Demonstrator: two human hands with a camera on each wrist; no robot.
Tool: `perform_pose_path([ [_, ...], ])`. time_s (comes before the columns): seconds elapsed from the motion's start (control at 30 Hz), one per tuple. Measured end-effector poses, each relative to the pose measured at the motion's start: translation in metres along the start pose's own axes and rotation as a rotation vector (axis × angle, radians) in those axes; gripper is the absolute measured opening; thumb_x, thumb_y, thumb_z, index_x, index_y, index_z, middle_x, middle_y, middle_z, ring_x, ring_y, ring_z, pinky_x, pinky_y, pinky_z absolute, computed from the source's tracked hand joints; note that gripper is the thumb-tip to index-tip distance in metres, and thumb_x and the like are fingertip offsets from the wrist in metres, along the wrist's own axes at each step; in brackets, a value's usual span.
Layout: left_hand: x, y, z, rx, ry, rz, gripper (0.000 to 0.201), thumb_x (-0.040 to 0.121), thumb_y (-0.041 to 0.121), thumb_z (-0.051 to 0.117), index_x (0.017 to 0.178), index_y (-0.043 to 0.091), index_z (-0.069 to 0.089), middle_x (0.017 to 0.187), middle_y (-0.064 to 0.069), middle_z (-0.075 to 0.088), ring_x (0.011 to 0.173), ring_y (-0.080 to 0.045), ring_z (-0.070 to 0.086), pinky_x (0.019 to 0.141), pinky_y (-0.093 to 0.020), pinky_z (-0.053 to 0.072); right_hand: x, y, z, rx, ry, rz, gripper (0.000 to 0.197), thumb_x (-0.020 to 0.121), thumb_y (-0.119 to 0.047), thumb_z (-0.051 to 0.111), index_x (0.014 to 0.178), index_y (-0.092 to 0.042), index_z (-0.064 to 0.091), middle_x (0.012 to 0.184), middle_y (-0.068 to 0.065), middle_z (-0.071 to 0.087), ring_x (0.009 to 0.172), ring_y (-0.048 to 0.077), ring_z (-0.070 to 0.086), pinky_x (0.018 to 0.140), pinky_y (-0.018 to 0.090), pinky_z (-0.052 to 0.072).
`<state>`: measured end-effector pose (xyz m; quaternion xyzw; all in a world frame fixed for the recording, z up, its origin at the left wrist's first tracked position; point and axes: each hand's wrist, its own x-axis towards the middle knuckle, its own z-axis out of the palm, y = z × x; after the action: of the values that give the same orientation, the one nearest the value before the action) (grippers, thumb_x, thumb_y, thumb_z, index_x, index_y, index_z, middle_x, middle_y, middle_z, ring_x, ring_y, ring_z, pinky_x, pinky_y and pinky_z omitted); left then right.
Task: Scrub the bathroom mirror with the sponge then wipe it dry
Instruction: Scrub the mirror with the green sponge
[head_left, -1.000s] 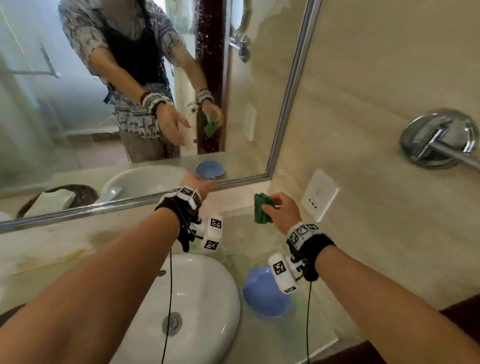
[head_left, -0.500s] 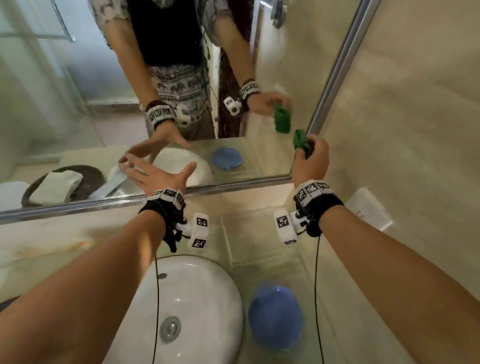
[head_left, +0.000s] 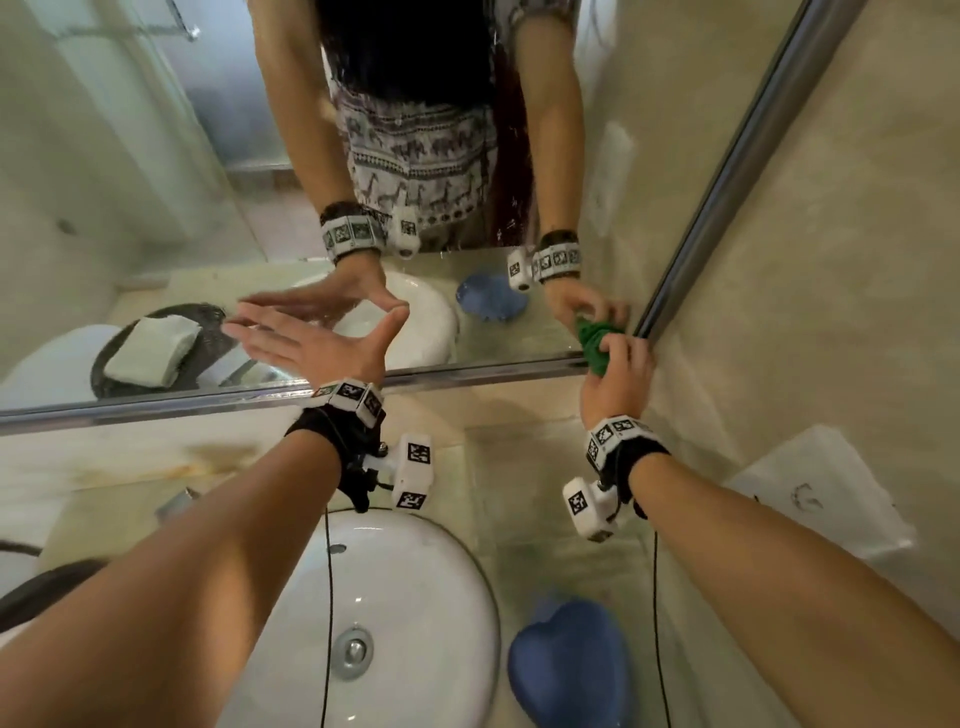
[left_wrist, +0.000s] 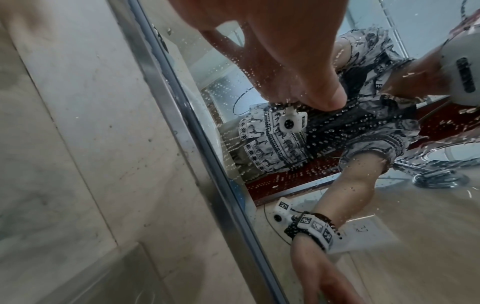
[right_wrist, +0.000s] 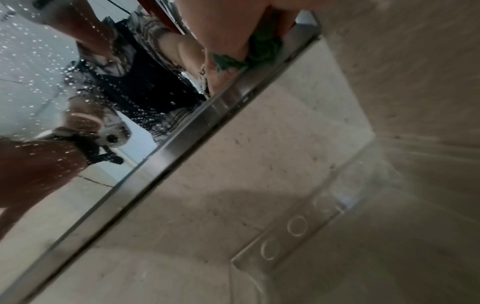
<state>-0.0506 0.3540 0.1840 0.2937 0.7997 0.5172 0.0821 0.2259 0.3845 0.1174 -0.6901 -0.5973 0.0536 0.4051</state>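
The wall mirror (head_left: 156, 208) has a chrome frame and water drops on its glass. My right hand (head_left: 618, 379) grips a crumpled green sponge (head_left: 597, 348) and presses it into the mirror's bottom right corner. In the right wrist view the green sponge (right_wrist: 262, 51) sits under the fingers against the frame (right_wrist: 182, 131). My left hand (head_left: 317, 338) is spread flat with straight fingers on the lower glass, left of the sponge. In the left wrist view its thumb (left_wrist: 311, 82) touches the wet mirror (left_wrist: 337, 144).
A white basin (head_left: 395, 597) sits below on the marble counter, with a blue heart-shaped dish (head_left: 566, 670) to its right. A white wall socket (head_left: 826, 493) is on the right wall. The mirror reflects a folded cloth on a dark tray (head_left: 150, 348).
My right hand rose with the sponge from above the counter to the mirror's bottom right corner. The left hand opened and went flat onto the glass. The view tilted downward.
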Motion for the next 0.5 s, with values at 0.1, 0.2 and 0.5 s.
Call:
perform_pose_path([
  [0.1,0.000,-0.002,0.002,0.013,0.020,0.026,0.162,0.045,0.082,0.077,0.153,-0.006,-0.006,0.159,-0.029,-0.013,0.148,-0.045,-0.011,0.115,-0.040,-0.013,0.009,-0.015,0.000,0.137,0.054,0.122,0.028,0.072,0.010,0.062,0.094,-0.004,0.054,0.116,0.017,0.050,0.104,0.031,0.048,0.083,0.026,0.032],
  [0.2,-0.001,-0.003,0.004,0.028,0.027,0.025,0.162,0.044,0.084,0.075,0.154,-0.004,-0.006,0.159,-0.029,-0.013,0.148,-0.045,-0.011,0.117,-0.044,-0.010,0.013,-0.043,0.001,0.235,0.128,0.115,0.029,0.075,0.003,0.064,0.099,-0.006,0.051,0.120,0.016,0.049,0.109,0.032,0.049,0.087,0.031,0.040],
  [0.5,0.000,-0.001,0.002,0.044,0.025,0.028,0.166,0.040,0.091,0.067,0.153,-0.006,-0.004,0.159,-0.031,-0.012,0.148,-0.046,-0.010,0.117,-0.046,-0.012,-0.015,-0.066,0.021,-0.149,-0.180,-0.682,0.034,0.072,-0.001,0.062,0.101,-0.017,0.066,0.099,0.007,0.058,0.090,0.028,0.049,0.060,0.033,0.050],
])
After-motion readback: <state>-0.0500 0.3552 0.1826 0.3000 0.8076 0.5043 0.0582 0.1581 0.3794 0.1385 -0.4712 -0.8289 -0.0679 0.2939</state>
